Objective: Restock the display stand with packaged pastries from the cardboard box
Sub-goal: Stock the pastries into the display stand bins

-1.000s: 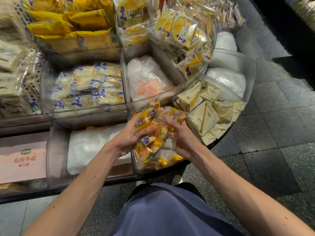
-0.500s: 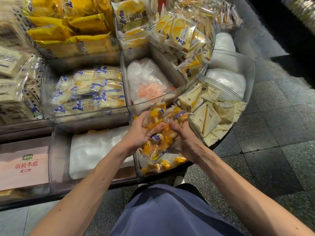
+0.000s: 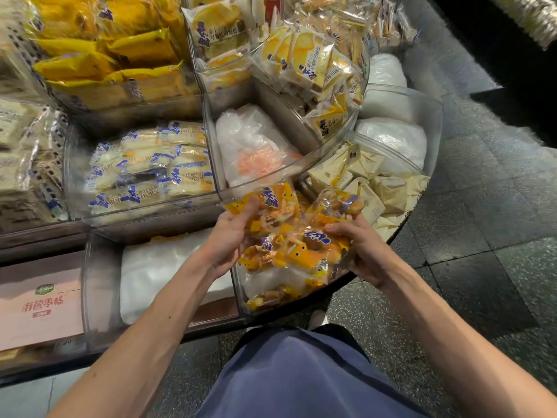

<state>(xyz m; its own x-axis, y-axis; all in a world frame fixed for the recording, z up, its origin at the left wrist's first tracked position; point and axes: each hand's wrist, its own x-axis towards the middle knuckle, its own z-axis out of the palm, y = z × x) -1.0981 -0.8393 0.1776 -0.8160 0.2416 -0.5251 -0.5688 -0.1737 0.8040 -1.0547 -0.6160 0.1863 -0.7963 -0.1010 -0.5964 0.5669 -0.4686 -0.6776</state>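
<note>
Both left hand and right hand pinch pastry packets between curled fingers (thumbs atop).

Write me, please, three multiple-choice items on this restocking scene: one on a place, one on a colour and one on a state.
1. Where are the pastry packets held?
A. Down by the person's feet
B. Over the lower front compartment
C. Up on the highest tier

2. What colour are the triangular packs to the right of them?
A. Green
B. Red
C. Cream

3. How do the hands stand?
A. Both grip the packets
B. Only one grips them
C. Both hang empty

Answers:
1 B: the bundle hangs just above that clear bin, which already holds a few like packets.
2 C: their wrappers are a pale cream.
3 A: the left hand has its thumb over the bundle, and the right hand curls its fingers round the other side.
</note>
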